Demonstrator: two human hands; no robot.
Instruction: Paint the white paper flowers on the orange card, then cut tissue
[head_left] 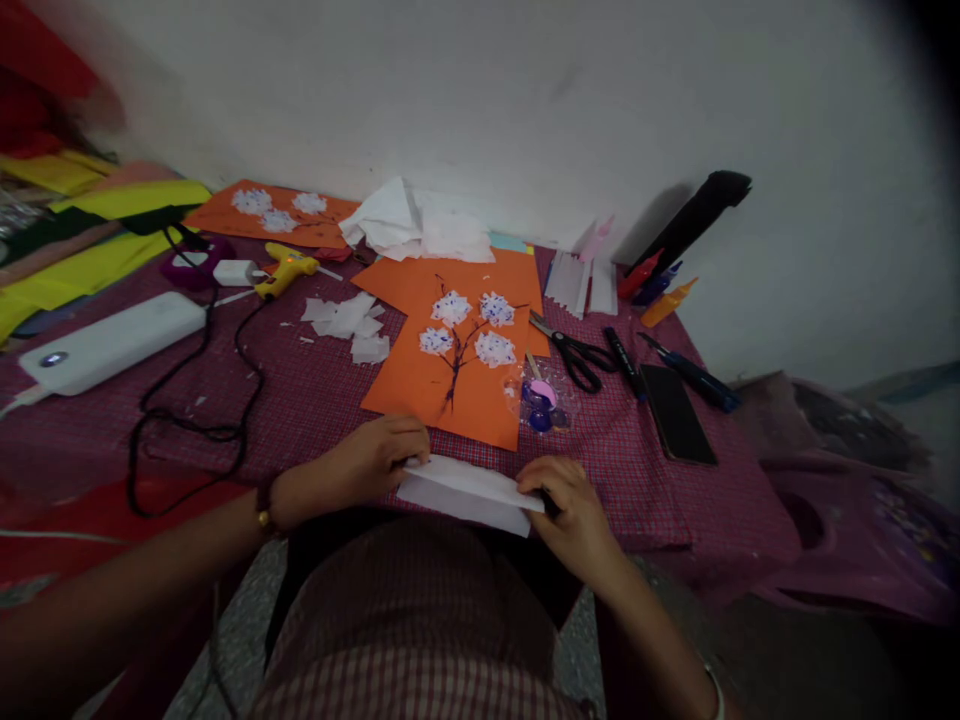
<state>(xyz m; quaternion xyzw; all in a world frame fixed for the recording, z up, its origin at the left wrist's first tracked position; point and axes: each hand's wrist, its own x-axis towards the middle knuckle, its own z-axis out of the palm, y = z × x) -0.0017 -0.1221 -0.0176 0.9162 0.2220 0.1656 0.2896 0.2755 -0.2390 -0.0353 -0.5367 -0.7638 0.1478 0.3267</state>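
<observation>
A strip of white tissue paper (pixel 466 487), folded along its length, stretches between my two hands at the table's near edge. My left hand (pixel 382 455) pinches its left end, fingers curled. At the other end, my right hand (pixel 566 500) grips the paper between thumb and fingers. Just beyond lies an orange sheet (pixel 405 385) with a painted dark tree and several white, purple-dotted paper blossoms (pixel 495 348). A small palette (pixel 541 405) with purple and pink paint sits by the sheet's right edge. Torn white paper pieces (pixel 349 322) are scattered to the left.
Black-handled scissors (pixel 579 358), a marker (pixel 624 362), a phone (pixel 677 413) and a cutter (pixel 694 375) lie at right. Paint tubes (pixel 667 302) stand near the wall. A yellow glue gun (pixel 285 270), its black cord (pixel 244 420) and a white power bank (pixel 112 343) occupy the left.
</observation>
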